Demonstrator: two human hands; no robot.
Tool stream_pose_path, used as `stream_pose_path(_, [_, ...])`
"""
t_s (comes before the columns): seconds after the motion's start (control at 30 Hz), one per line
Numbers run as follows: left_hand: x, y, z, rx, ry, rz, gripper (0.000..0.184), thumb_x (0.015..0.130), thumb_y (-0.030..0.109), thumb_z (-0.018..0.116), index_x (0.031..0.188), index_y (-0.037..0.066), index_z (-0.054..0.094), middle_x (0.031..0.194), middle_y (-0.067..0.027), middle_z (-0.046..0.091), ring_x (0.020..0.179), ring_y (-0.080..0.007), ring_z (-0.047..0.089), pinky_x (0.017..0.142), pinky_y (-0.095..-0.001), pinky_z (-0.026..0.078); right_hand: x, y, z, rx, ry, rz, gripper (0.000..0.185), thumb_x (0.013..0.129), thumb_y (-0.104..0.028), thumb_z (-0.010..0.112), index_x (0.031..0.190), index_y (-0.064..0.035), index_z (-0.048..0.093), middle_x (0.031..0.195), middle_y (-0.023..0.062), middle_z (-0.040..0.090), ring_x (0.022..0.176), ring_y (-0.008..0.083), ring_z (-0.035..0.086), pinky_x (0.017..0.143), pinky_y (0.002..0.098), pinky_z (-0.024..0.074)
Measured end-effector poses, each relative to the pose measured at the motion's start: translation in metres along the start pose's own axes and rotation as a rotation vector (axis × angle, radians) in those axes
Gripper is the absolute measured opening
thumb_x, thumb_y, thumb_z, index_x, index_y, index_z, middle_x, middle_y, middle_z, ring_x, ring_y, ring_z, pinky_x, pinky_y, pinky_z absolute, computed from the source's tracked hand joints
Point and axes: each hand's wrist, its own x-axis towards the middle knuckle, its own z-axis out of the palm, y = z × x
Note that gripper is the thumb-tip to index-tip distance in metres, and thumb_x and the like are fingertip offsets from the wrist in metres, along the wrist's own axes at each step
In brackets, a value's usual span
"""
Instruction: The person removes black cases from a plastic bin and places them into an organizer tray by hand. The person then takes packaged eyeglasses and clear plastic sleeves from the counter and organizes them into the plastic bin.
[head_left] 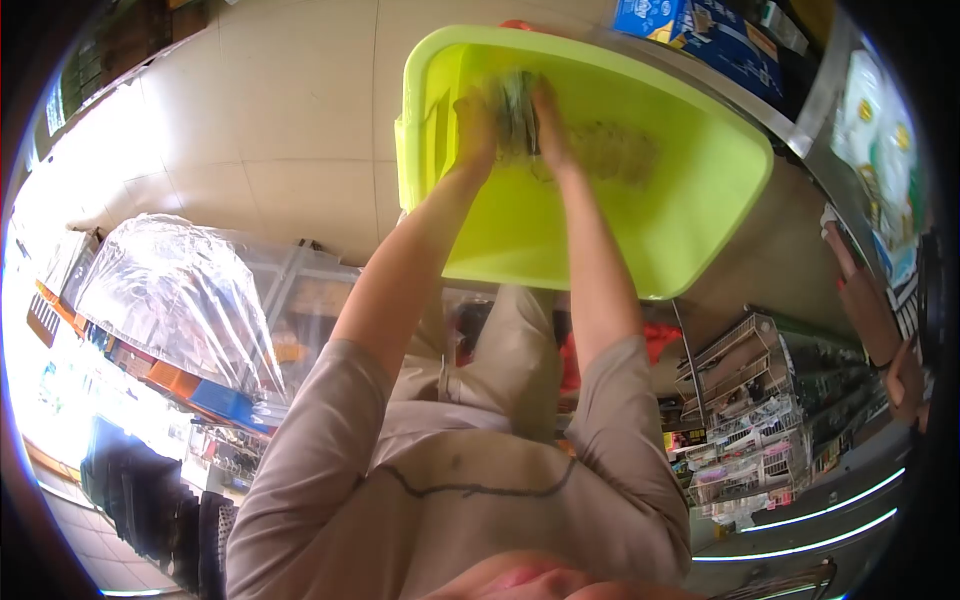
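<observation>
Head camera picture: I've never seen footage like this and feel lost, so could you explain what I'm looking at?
There's no machine here, just a person's bare hands. The single picture comes from a camera on their head, looking forward and down; its lens bends the edges. Their shirt fills the bottom. Both arms reach into a yellow-green tub. The left hand and right hand hold a dark item between them, too blurred to name. More blurred things lie inside, near the right hand.
</observation>
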Motion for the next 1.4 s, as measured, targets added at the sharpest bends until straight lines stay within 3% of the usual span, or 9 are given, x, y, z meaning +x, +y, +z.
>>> stream_pose_path(0.23, [0.056,-0.03,0.013,0.163,0.157,0.184,0.061,0.109,0.049,0.028,0.134,-0.002,0.049,0.125,-0.0219,0.062,0.114,-0.0342,0.06,0.097,-0.0436,0.046,0.028,0.032,0.004,-0.08,0.065,-0.076,0.084,0.104,-0.056,0.043,0.16,0.0014,0.019,0.165,0.0252,0.02,0.153,0.036,0.019,0.124,0.0424,0.0189])
stream_pose_path(0.5, [0.065,-0.014,0.033,0.371,0.4,0.234,0.056,0.106,0.049,0.036,0.124,-0.003,0.049,0.106,-0.0282,0.067,0.093,-0.0478,0.065,0.084,-0.0518,0.05,0.044,0.056,0.008,-0.347,0.192,-0.059,0.082,0.1,-0.052,0.053,0.159,-0.0027,0.024,0.145,0.0317,0.036,0.136,0.0484,0.034,0.116,0.053,0.0279])
stream_pose_path(0.6, [0.063,-0.015,0.034,0.396,0.36,0.243,0.055,0.106,0.046,0.036,0.123,-0.004,0.049,0.111,-0.0293,0.066,0.103,-0.0483,0.061,0.088,-0.0521,0.048,0.05,0.068,0.008,-0.417,0.205,-0.042,0.082,0.099,-0.05,0.054,0.158,-0.0022,0.024,0.143,0.0329,0.038,0.131,0.0492,0.036,0.113,0.0565,0.0287])
stream_pose_path(0.7, [0.057,-0.023,0.025,0.872,0.286,0.591,0.063,0.107,0.046,0.032,0.13,-0.011,0.045,0.123,-0.0348,0.059,0.122,-0.0458,0.054,0.1,-0.0497,0.044,0.048,0.069,0.014,-0.436,0.252,-0.086,0.083,0.098,-0.05,0.054,0.158,-0.001,0.024,0.143,0.0341,0.038,0.128,0.0495,0.038,0.111,0.0581,0.0284])
stream_pose_path(0.8, [0.05,-0.034,0.033,0.547,0.361,0.528,0.063,0.107,0.043,0.034,0.139,-0.011,0.041,0.137,-0.0356,0.049,0.131,-0.0454,0.046,0.108,-0.0493,0.039,0.042,0.063,0.02,-0.444,0.267,-0.069,0.084,0.098,-0.05,0.054,0.158,-0.0005,0.021,0.143,0.0349,0.037,0.127,0.0502,0.038,0.111,0.0583,0.0287])
stream_pose_path(1.0, [0.012,-0.041,0.021,0.644,0.372,0.678,0.053,0.105,0.032,0.043,0.142,-0.006,0.044,0.145,-0.0314,0.04,0.13,-0.0442,0.044,0.111,-0.0501,0.034,0.036,0.074,0.033,-0.48,0.3,-0.136,0.086,0.098,-0.048,0.053,0.16,-0.0018,0.015,0.145,0.0341,0.033,0.125,0.0498,0.04,0.108,0.0576,0.0344])
stream_pose_path(1.1, [-0.006,-0.04,0.019,0.885,0.402,0.773,0.047,0.104,0.026,0.045,0.142,-0.002,0.046,0.139,-0.0293,0.043,0.127,-0.0407,0.045,0.111,-0.0489,0.032,0.037,0.087,0.033,-0.608,0.288,-0.172,0.086,0.099,-0.048,0.052,0.16,-0.0024,0.013,0.144,0.0328,0.034,0.123,0.0492,0.043,0.106,0.0569,0.0371])
stream_pose_path(1.2, [-0.004,-0.046,0.013,0.842,0.22,0.761,0.041,0.104,0.024,0.045,0.138,0.001,0.052,0.13,-0.026,0.049,0.121,-0.037,0.046,0.108,-0.0471,0.033,0.027,0.057,0.026,-0.633,0.26,-0.111,0.085,0.1,-0.048,0.051,0.16,-0.0018,0.014,0.143,0.0327,0.037,0.124,0.05,0.043,0.106,0.0564,0.0386])
stream_pose_path(1.4, [0.008,-0.059,0.0,0.815,0.3,0.754,0.037,0.104,0.025,0.047,0.133,0.003,0.053,0.122,-0.023,0.051,0.116,-0.0389,0.044,0.103,-0.0509,0.035,0.032,0.079,0.024,-0.771,0.335,-0.17,0.084,0.1,-0.05,0.05,0.159,0.0013,0.018,0.143,0.0346,0.04,0.129,0.0507,0.043,0.106,0.0564,0.0399])
